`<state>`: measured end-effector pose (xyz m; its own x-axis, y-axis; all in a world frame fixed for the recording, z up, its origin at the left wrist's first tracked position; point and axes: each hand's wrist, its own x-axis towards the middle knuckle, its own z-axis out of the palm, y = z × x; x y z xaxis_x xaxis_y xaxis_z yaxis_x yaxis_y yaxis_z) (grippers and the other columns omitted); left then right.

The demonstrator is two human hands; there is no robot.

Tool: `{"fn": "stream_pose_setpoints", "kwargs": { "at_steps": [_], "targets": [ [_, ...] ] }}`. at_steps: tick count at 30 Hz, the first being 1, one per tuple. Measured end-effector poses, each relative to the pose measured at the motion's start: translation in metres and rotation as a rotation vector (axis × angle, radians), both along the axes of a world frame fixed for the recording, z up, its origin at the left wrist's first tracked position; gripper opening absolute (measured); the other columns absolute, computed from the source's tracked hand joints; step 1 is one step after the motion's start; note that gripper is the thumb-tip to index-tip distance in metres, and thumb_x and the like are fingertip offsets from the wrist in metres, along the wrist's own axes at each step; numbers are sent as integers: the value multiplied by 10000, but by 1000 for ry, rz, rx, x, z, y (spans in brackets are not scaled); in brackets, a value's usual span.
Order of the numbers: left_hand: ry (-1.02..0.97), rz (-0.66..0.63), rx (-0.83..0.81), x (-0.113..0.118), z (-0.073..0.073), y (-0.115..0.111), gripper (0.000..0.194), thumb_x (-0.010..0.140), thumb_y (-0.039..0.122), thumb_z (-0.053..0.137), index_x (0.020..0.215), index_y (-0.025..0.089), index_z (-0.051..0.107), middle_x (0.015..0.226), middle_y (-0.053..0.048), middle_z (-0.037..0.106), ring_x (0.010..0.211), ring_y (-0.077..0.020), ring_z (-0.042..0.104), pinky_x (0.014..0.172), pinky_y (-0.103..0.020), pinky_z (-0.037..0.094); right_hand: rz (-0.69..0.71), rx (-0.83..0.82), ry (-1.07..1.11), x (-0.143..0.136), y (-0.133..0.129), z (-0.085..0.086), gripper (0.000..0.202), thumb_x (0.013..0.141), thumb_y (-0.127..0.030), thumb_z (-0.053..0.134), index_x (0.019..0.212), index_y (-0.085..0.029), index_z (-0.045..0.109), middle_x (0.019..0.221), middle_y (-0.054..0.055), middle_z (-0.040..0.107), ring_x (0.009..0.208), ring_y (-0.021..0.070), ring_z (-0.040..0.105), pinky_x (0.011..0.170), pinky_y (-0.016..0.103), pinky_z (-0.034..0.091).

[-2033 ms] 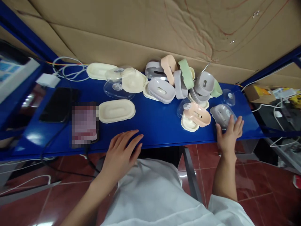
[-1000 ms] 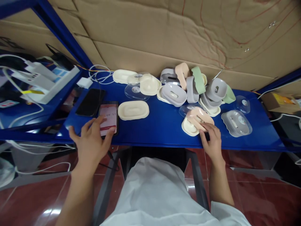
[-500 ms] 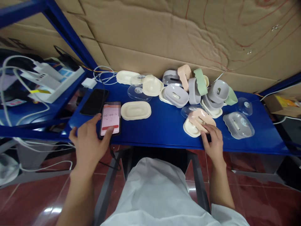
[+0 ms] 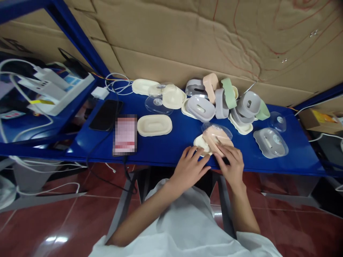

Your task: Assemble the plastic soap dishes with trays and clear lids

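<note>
My right hand (image 4: pixel 232 166) has its thumb and fingers closed on the near edge of a peach soap dish tray (image 4: pixel 214 140). That tray lies tilted over a cream soap dish base (image 4: pixel 200 143), and a clear lid (image 4: pixel 224 130) sits against its far side. Beside it, my left hand (image 4: pixel 190 167) reaches in with fingers spread, the tips at the near edge of the cream base. Whether those fingertips press on the base is hard to see. The hands partly cover the near side of both pieces.
Behind lie several grey trays (image 4: pixel 201 108), a green tray (image 4: pixel 228 93) and another cream base (image 4: pixel 154 125). A covered grey soap dish (image 4: pixel 270 142) stands at right. Toward the left are a lit phone (image 4: pixel 125 135), a dark phone (image 4: pixel 105 115), cables and a power strip (image 4: pixel 72 91).
My left hand has left the lit phone and come right, to the cream base. My right hand, the peach tray, cream base and clear lid have shifted left along the table.
</note>
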<state>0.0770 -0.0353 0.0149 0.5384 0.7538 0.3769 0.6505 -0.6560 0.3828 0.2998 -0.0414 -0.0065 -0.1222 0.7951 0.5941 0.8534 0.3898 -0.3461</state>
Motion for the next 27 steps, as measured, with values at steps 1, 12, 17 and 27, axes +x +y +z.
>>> {"fn": "stream_pose_setpoints", "kwargs": {
  "at_steps": [1,12,17,27],
  "targets": [
    [-5,5,6,-6,-4,2,238,1034,301,642,1249,219,706,1360,-135,696,1325,-365,638,1093,-532,572,14,-15,19,3,0,2,311,1012,-281,720,1323,-273,729,1219,81,784,1143,285,709,1020,476,538],
    [-96,80,-13,-80,-21,13,440,1043,234,621,1479,285,585,1575,-146,553,1379,-286,627,1091,-460,591,370,-223,9,-30,-2,6,392,1064,-204,595,1441,-299,642,1383,59,731,1432,265,596,1302,588,371],
    [-97,33,-10,-87,-27,18,315,1038,209,606,1325,291,704,1574,-66,601,1521,-301,496,1226,-539,485,449,-195,-127,-50,-1,-1,445,1085,-191,539,1520,-274,588,1469,78,685,1486,240,551,1327,559,341],
    [-221,75,-22,-82,-24,10,246,989,254,706,1235,271,711,1472,-95,646,1463,-299,531,1213,-529,501,45,-215,6,14,29,5,398,1095,-419,555,1454,-292,670,1570,114,603,1502,319,528,1225,591,455]
  ]
}}
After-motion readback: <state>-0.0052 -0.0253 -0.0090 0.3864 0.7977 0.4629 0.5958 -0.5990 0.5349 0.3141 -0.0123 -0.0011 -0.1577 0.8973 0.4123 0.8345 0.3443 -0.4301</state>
